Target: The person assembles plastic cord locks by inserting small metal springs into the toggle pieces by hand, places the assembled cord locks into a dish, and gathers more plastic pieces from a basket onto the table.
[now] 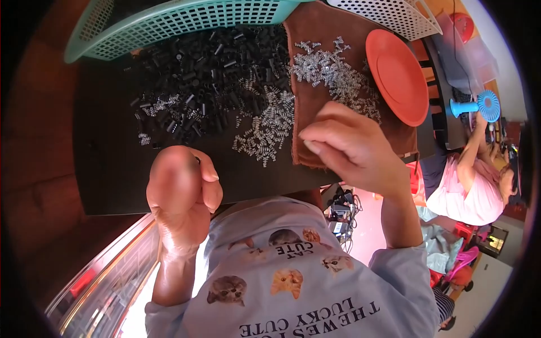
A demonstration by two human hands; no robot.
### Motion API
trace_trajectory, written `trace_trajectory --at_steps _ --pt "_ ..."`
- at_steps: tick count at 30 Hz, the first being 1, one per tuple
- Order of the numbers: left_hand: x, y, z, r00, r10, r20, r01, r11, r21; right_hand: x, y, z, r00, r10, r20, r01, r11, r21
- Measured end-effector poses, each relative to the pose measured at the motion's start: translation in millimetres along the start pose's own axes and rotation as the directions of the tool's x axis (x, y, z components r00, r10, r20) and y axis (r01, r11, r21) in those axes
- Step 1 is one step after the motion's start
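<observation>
Low over the front of the dark table, my left hand (179, 183) is closed, its thumb toward me. A tiny dark bit of a small black part (198, 160) shows between thumb and fingers; the rest is hidden. My right hand (358, 149) hovers above the brown cloth (307, 147), fingertips pinched together, and whatever they hold is too small or hidden to make out. Beyond my left hand lies a heap of short black tubes (194, 73). Small silver coil springs (269, 124) are piled between my hands, and more springs (332, 73) lie on the cloth beyond my right hand.
A turquoise plastic basket (186, 23) borders the far side of the tubes. A white perforated basket (389, 14) and a red plate (397, 79) are at the far right. Further right, a person in pink (465, 191) sits near a blue fan (486, 106).
</observation>
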State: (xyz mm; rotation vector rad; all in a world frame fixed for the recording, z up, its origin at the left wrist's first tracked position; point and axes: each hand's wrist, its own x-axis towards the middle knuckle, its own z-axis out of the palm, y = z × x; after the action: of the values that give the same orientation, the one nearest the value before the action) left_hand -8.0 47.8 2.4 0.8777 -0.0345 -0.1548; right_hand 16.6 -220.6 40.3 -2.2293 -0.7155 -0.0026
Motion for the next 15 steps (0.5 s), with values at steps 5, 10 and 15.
trace_trajectory --at_steps 5,10,15 --pt "-3.1 -5.6 6.4 0.999 -0.043 0.025 0.043 0.999 0.003 6.7 -1.4 14.4 0.993 -0.059 0.102 0.077 0.980 -0.181" --pt "-7.3 -11.5 8.3 0.995 -0.098 0.035 0.099 0.995 -0.016 15.9 -0.6 21.8 0.970 -0.162 0.180 0.219 0.905 -0.364" --pt "-8.7 -15.7 10.6 0.992 -0.104 0.077 0.107 0.994 -0.036 21.5 -7.2 21.1 0.950 -0.193 0.246 0.291 0.833 -0.471"
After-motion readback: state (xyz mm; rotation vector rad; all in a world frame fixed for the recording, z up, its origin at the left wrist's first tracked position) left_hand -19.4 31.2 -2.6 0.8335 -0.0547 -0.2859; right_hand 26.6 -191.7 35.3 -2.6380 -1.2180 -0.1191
